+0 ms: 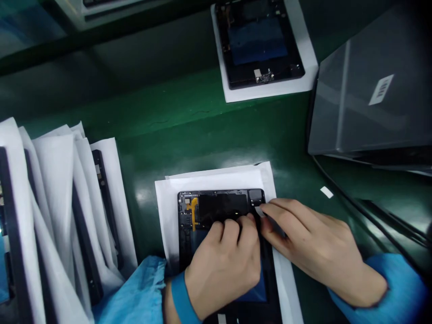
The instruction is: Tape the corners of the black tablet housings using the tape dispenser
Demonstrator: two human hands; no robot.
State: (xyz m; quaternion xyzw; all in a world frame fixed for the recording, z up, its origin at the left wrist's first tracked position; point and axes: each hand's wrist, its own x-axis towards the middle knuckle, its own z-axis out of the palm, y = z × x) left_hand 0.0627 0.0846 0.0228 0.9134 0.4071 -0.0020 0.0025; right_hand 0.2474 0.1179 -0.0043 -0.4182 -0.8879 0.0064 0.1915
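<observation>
An opened black tablet (pixel 222 204) lies on white foam sheets (pixel 216 179), its inside parts facing up. An orange flex cable (pixel 194 211) runs near its upper left corner, and blue film shows lower down. My left hand (pixel 227 265) rests over the tablet with fingers curled and tips at its upper right part; whatever they grip is hidden. Between the thumb and fingers of my right hand (pixel 310 243) is a small pale strip (pixel 259 211), held at the tablet's right edge just below a dark square part (pixel 256 196).
Several tablets stand at the left, interleaved with white foam sheets (pixel 57 162). Another opened tablet (pixel 259 40) lies at the back. A dark grey panel-like device (pixel 367 99) with a label occupies the right, and black cables (pixel 364 211) and a white scrap (pixel 326 192) lie nearby.
</observation>
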